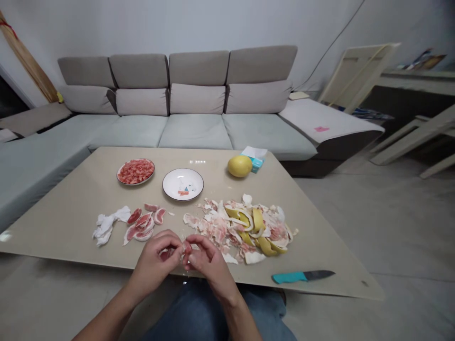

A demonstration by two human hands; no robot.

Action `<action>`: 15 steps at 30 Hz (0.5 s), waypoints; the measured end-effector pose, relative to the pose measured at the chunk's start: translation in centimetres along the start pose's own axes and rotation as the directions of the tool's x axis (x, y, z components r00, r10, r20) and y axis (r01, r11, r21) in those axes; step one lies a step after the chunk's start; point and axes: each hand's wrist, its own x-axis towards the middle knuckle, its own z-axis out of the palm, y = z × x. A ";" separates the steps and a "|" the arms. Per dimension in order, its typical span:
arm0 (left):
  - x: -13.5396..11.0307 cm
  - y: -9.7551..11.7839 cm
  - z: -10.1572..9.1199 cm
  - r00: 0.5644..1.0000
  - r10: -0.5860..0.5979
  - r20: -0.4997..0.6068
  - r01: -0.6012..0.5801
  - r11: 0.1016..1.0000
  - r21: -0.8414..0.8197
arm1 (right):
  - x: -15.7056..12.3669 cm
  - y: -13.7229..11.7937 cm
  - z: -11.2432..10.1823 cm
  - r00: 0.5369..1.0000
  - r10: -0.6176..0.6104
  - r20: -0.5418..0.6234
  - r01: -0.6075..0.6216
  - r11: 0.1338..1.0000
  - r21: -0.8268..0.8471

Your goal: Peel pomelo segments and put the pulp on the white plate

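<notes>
At the table's near edge, my left hand [159,255] and my right hand [208,260] are closed, fingertips almost meeting. Between them they pinch a piece of red pomelo flesh [186,250], partly hidden by the fingers. Left of my hands lie several pomelo segments [144,225] with pale skin on. To the right spreads a heap of pomelo peel [259,220] and torn membrane [216,227]. Beyond, a white plate [177,177] with a dark rim carries a small bit of flesh. Another plate [118,179], farther left, is piled with red pulp pieces [137,170].
A knife [302,276] with a teal handle lies near the front right edge. Crumpled white tissue [108,226] sits at left. At the back right are a whole yellow pomelo [239,166] and a tissue pack [255,158]. A grey sofa [195,130] stands behind the table [320,237].
</notes>
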 end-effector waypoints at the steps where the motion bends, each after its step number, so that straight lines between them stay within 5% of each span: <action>1: 0.0 0.1 0.0 1.000 0.000 0.000 0.000 1.000 0.008 | 0.0 0.0 0.0 1.000 0.003 0.015 -0.003 1.000 -0.007; 15: -0.1 -0.7 -0.5 0.999 -0.039 0.020 0.041 0.995 -0.088 | -0.1 -0.1 -0.3 0.998 -0.052 0.030 0.052 0.999 -0.005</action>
